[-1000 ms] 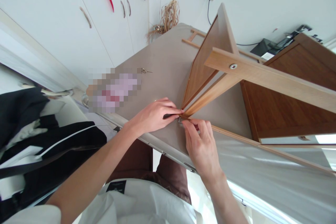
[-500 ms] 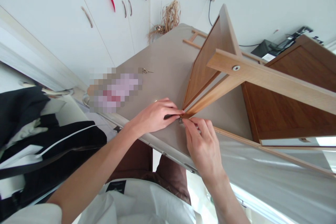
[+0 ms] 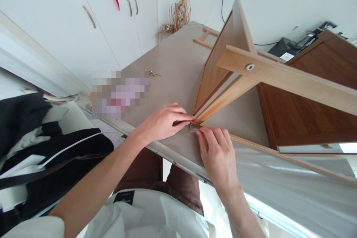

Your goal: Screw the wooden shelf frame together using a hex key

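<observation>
The frame (image 3: 290, 80), of pale wood, stands at a slant near the front edge of the counter (image 3: 174, 74), and its lowest corner comes down between the two hands. Such a long piece tips easily, I think, so it is good to let the counter carry the weight of this corner, and not the fingers.

On the counter, to the left, a blurred item (image 3: 122, 95) is covered by mosaic, and no label on it can be read.

The left hand (image 3: 164, 124) is almost closed: its thumb and fingers meet at the corner of the frame and hold it. A firm, quiet grip here should keep the parts aligned. The right hand (image 3: 220, 152) has its fingers curled in, with thumb and forefinger pinched on a small metal tool (image 3: 193, 127), just beside the corner.

On the white shirt (image 3: 145, 212), a black label (image 3: 124, 197) shows faint marks, too small to read. I find no brand on the wood.

The screws (image 3: 155, 73), as they seem to be, lie well apart from the work, a safe place.

The tool is perhaps a key; I cannot tell its tip. It is best kept straight and fully seated, with short, even movements, because a tilted tool can slip and mark the wood.
</observation>
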Motion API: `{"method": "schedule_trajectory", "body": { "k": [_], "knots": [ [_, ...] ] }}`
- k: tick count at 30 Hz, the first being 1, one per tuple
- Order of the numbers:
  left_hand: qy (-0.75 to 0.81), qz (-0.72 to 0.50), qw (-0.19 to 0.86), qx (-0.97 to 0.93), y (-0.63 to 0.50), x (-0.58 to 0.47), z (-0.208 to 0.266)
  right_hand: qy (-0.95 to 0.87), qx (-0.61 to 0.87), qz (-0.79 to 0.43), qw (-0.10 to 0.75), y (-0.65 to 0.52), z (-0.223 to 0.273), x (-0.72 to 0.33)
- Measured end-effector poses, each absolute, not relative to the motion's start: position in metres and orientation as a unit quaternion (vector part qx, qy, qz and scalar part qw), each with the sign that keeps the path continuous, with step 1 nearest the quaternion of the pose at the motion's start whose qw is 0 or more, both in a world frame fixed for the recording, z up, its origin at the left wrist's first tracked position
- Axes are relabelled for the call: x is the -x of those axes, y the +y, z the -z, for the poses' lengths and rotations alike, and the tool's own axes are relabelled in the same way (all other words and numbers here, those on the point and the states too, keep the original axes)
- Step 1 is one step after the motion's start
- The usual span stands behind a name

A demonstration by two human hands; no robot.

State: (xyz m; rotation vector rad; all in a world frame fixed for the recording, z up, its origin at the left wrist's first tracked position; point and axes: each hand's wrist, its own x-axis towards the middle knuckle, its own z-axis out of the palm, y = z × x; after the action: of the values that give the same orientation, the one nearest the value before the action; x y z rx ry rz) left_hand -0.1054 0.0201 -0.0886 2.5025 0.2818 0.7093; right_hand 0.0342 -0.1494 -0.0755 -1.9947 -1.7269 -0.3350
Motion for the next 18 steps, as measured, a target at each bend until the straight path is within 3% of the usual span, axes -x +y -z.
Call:
{"method": "schedule_trajectory", "body": {
  "k": [18],
  "knots": [
    [0.108, -0.26, 0.258, -0.924, 0.0183, 0.1046, 0.0846, -0.612, 0.729, 0.088, 0.294, -0.1519, 0.0856, -0.0359]
  ]
}}
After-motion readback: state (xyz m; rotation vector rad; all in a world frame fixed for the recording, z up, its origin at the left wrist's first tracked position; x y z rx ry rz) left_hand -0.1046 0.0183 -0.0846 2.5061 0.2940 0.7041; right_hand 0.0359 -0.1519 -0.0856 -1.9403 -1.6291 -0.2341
